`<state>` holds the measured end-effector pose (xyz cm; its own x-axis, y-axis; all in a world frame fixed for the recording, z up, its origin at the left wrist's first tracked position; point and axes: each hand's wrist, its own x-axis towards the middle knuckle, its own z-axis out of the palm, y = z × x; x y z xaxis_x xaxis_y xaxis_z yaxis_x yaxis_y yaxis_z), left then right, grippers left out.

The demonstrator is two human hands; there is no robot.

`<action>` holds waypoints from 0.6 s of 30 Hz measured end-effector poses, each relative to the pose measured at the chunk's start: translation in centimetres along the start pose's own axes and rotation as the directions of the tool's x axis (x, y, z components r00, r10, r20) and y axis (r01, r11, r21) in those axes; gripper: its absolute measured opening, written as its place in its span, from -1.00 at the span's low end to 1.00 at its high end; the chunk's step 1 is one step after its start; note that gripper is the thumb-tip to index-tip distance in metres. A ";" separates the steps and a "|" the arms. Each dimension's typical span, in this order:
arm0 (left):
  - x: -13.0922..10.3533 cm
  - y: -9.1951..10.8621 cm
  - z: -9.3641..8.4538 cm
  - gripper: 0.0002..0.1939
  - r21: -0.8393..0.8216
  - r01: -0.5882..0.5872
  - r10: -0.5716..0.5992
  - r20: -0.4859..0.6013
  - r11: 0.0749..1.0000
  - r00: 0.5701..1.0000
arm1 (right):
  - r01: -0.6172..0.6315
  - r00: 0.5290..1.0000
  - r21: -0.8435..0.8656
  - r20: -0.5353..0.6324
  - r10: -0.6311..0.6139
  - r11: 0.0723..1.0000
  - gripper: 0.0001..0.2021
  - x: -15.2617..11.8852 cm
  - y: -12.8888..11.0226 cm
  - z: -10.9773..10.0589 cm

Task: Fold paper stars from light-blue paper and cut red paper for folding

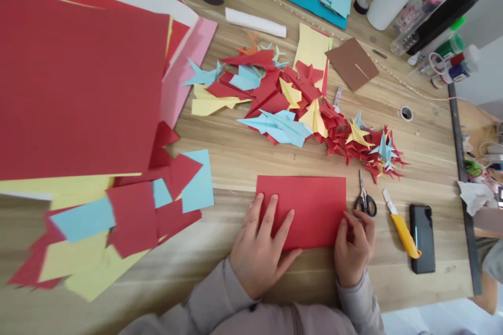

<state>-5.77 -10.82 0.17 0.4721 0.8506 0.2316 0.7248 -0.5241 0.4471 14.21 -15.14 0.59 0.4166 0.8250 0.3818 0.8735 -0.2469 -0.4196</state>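
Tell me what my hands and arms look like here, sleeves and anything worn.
Your left hand and right hand are bare, with no gloves or rings to be seen. Both arms are in long, plain greyish-mauve sleeves reaching the wrists.

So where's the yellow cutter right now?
In the head view, the yellow cutter lies on the right, between the scissors and the black device.

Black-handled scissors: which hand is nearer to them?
Right. The right hand is close by the handle end of the scissors, at the red sheet's right edge; the left hand lies farther off, on the sheet's left part.
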 end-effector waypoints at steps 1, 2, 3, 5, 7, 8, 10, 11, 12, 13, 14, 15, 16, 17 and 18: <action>0.0 0.0 0.0 -0.41 0.000 0.000 0.000 -0.001 1.000 1.000 | -0.003 1.000 0.003 -0.002 0.003 1.000 -0.86 0.0 0.0 0.0; 0.0 0.0 0.0 -0.41 -0.001 0.000 0.000 0.000 1.000 1.000 | -0.002 1.000 0.005 -0.004 0.002 1.000 -0.86 0.0 0.0 0.0; 0.1 0.0 0.0 -0.41 -0.001 0.001 -0.001 -0.001 1.000 1.000 | 0.001 1.000 0.007 -0.006 -0.001 1.000 -0.86 0.0 0.0 0.0; 0.1 0.0 0.0 -0.42 -0.002 0.001 -0.001 0.001 1.000 1.000 | 0.010 1.000 0.005 -0.009 -0.010 1.000 -0.86 0.1 0.0 0.0; 0.1 0.0 -0.1 -0.42 0.000 0.000 0.000 0.001 1.000 1.000 | 0.018 1.000 -0.002 -0.018 -0.018 1.000 -0.86 0.1 -0.1 0.0; 0.1 0.1 -0.1 -0.42 0.001 0.000 0.000 0.001 1.000 1.000 | 0.022 0.999 -0.006 -0.024 -0.022 1.000 -0.86 0.1 -0.2 0.0; 0.1 0.1 -0.2 -0.42 0.004 0.000 0.000 -0.001 1.000 1.000 | 0.035 0.999 -0.017 -0.026 -0.036 0.999 -0.85 0.1 -0.4 -0.1; 0.1 0.1 -0.2 -0.42 0.005 -0.002 0.002 0.000 1.000 1.000 | 0.045 0.999 -0.023 -0.022 -0.045 0.999 -0.85 0.1 -0.5 -0.2; 0.2 0.1 -0.3 -0.42 0.006 -0.004 0.004 0.002 1.000 1.000 | 0.056 0.998 -0.031 -0.018 -0.056 0.998 -0.85 0.1 -0.6 -0.3; 0.2 0.1 -0.3 -0.42 0.005 -0.004 0.004 0.004 1.000 1.000 | 0.068 0.998 -0.041 -0.015 -0.068 0.997 -0.84 0.1 -0.6 -0.4; 0.2 0.1 -0.3 -0.42 0.004 -0.005 0.005 0.006 1.000 1.000 | 0.079 0.997 -0.054 -0.016 -0.080 0.995 -0.83 0.2 -0.6 -0.5; 0.3 0.1 -0.3 -0.42 0.002 -0.005 0.005 0.009 1.000 1.000 | 0.088 0.996 -0.066 -0.019 -0.090 0.994 -0.83 0.4 -0.5 -0.7; 0.3 0.1 -0.3 -0.42 0.001 -0.003 0.003 0.012 1.000 1.000 | 0.099 0.995 -0.076 -0.019 -0.100 0.992 -0.82 0.6 -0.5 -0.8; 0.3 0.1 -0.3 -0.42 0.001 0.000 0.000 0.012 1.000 1.000 | 0.110 0.994 -0.080 -0.011 -0.112 0.991 -0.81 0.9 -0.3 -0.9; 0.2 0.1 -0.2 -0.42 0.003 0.003 -0.003 0.012 1.000 1.000 | 0.126 0.992 -0.077 0.007 -0.125 0.989 -0.80 1.2 -0.2 -0.9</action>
<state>-5.71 -10.64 0.48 0.4760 0.8514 0.2201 0.7277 -0.5219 0.4450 14.74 -14.59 1.90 0.3021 0.8530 0.4257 0.9356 -0.1798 -0.3037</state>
